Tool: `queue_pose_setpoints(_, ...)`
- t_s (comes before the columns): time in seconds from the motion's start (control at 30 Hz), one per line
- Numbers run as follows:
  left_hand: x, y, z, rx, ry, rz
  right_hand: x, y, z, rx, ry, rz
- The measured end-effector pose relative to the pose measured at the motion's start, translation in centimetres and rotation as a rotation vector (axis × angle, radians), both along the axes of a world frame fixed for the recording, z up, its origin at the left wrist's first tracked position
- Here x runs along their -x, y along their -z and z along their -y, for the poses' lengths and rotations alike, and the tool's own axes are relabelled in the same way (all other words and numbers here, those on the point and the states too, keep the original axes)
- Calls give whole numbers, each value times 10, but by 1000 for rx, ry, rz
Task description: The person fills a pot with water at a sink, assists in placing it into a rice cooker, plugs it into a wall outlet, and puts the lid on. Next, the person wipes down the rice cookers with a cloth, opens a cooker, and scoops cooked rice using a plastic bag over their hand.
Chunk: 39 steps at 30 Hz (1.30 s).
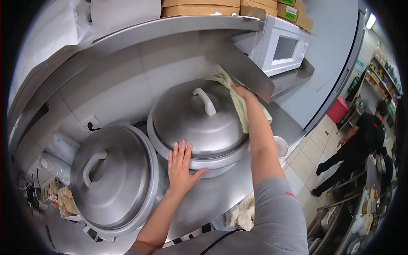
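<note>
Two large round metal cookers with domed lids stand side by side on the counter. On the right cooker's lid (182, 119), a white curved handle (205, 102) rises at the middle. My right hand (243, 92) reaches to that lid's far right side, closed on a pale yellow-green cloth (240, 111) that drapes over the edge. My left hand (182, 168) is open, its spread fingers resting against the near rim of the same cooker. The left cooker's lid (117, 187) is shut, with a similar handle (91, 168).
A metal shelf (178, 26) runs above, carrying cardboard boxes (199, 8). A white microwave (282, 46) sits at the upper right. A white tub (280, 146) stands beside the right cooker. Plastic-wrapped items (57, 163) lie at left. Another person (361, 142) is across the aisle.
</note>
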State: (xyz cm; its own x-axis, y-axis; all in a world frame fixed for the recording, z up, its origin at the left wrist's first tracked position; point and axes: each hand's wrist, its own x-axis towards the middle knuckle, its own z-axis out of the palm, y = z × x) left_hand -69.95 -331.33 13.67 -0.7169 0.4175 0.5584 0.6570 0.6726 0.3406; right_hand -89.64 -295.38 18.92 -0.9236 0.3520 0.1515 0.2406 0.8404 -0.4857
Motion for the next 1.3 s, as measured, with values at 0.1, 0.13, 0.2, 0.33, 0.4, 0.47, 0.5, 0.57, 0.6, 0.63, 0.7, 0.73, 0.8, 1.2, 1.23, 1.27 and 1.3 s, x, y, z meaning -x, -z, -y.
queue_pose_setpoints(0.1,1,4,-1,1,-8,-19,-27,-4,-8,33,79,-166)
queue_pose_setpoints(0.13,1,6,-1,4,-13,-36,-38,2,-12,44,85,-303)
queue_pose_setpoints(0.2,1,7,-2,10,-2,-35,-48,47,-41,285,102,-205)
queue_pose_setpoints(0.33,2,12,-3,-16,2,-88,-133,76,-6,294,224,-246)
queue_pose_setpoints(0.4,1,12,-3,-20,13,-83,-182,75,45,144,257,-333)
queue_pose_setpoints(0.47,1,14,-4,-39,7,-104,-228,65,112,-11,300,-371)
queue_pose_setpoints(0.5,1,16,-4,-52,12,-109,-247,61,143,-17,285,-319)
queue_pose_setpoints(0.57,2,16,-3,-74,39,-98,-279,76,202,-102,107,-294)
queue_pose_setpoints(0.6,2,15,0,-94,56,-90,-293,85,220,-199,-72,-299)
queue_pose_setpoints(0.63,3,12,5,-101,85,-80,-304,81,228,-197,-76,-300)
queue_pose_setpoints(0.7,5,30,16,-297,123,-23,-325,65,243,513,-576,-239)
queue_pose_setpoints(0.73,4,35,23,-495,173,31,-329,46,239,507,-445,-286)
queue_pose_setpoints(0.8,-18,31,36,-490,83,-7,-307,2,212,561,-288,-544)
queue_pose_setpoints(1.2,-80,19,59,-587,242,239,-38,-25,277,-496,-234,4)
queue_pose_setpoints(1.23,-79,19,59,-586,247,244,-43,-26,278,-436,-275,-13)
queue_pose_setpoints(1.27,-76,19,58,-638,254,200,-54,-23,279,-436,-267,-14)
queue_pose_setpoints(1.3,-72,16,56,-694,261,152,-77,-16,283,-466,-312,-73)
